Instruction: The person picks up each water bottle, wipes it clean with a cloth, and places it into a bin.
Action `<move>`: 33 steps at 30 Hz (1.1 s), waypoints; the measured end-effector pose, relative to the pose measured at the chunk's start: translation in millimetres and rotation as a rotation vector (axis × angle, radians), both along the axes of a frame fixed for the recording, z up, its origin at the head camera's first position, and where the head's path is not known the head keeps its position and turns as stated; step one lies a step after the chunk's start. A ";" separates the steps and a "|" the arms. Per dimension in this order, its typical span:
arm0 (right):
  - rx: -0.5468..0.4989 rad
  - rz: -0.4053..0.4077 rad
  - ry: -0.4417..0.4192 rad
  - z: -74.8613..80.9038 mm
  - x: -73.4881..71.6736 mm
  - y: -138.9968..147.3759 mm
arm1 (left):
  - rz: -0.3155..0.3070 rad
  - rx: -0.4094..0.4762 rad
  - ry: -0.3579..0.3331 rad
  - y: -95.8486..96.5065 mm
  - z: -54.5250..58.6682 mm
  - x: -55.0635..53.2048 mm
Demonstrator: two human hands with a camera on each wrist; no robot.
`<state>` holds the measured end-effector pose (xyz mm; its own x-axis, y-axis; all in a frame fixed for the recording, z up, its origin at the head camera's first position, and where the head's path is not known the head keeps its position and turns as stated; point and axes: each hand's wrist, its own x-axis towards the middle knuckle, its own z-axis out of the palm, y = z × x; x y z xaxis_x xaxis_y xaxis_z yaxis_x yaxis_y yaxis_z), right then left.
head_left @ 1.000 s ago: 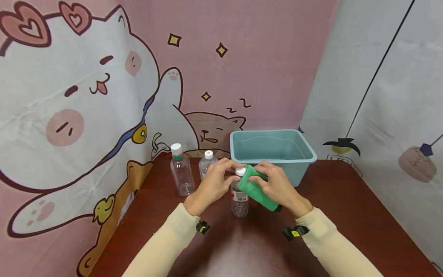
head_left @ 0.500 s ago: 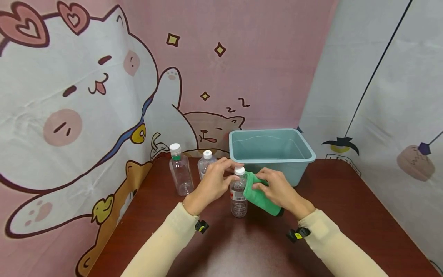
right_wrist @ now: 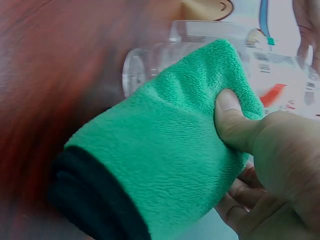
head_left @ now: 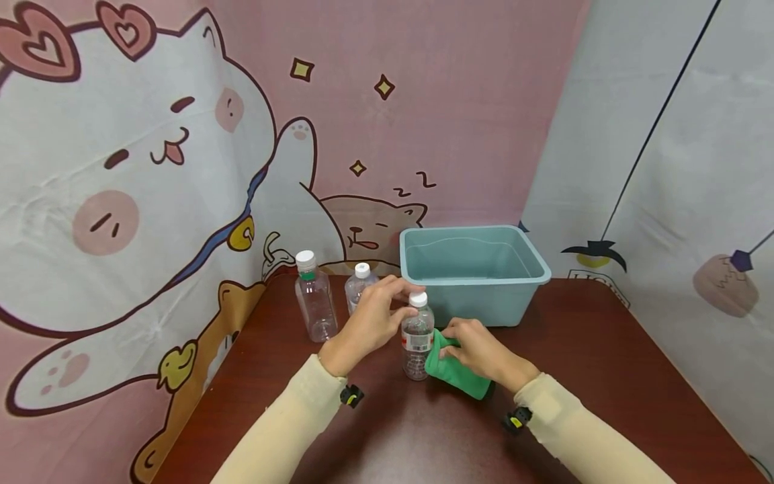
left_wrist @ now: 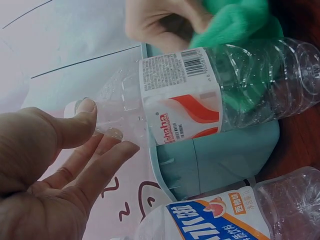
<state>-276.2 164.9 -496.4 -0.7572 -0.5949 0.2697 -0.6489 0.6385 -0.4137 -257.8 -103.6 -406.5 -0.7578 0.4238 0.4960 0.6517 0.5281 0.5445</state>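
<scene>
A clear plastic bottle [head_left: 417,341] with a white cap and a red-and-white label stands upright on the table. My left hand [head_left: 376,316] pinches it at the cap and neck between thumb and fingers. In my right hand [head_left: 480,353] is a folded green cloth [right_wrist: 160,135] with a dark edge, gripped with the thumb on top. The cloth [head_left: 456,370] lies against the lower right side of the bottle. Seen from the left wrist, the labelled bottle [left_wrist: 182,95] looks see-through, with the green cloth [left_wrist: 235,25] behind it.
Behind my left hand stand a taller clear bottle [head_left: 317,306] with a green neck ring and another capped bottle [head_left: 358,286], partly hidden by the hand. A blue-grey plastic bin [head_left: 484,302] sits behind the right hand, near the back edge of the brown table [head_left: 605,376].
My right hand has moved down with the green cloth, from the neck of the bottle to its lower side. The left hand stays at the cap.
</scene>
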 end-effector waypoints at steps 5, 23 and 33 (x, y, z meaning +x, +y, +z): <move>0.041 0.040 0.001 -19.1 -1.9 -0.9 | -0.007 0.013 -0.002 0.5 -0.9 1.0; -0.004 0.032 -0.039 -29.7 1.0 -3.5 | -0.012 0.011 0.020 0.8 -0.9 0.9; -0.083 -0.028 0.057 -15.2 3.6 -2.7 | -0.007 0.001 0.029 -0.4 -0.7 -0.4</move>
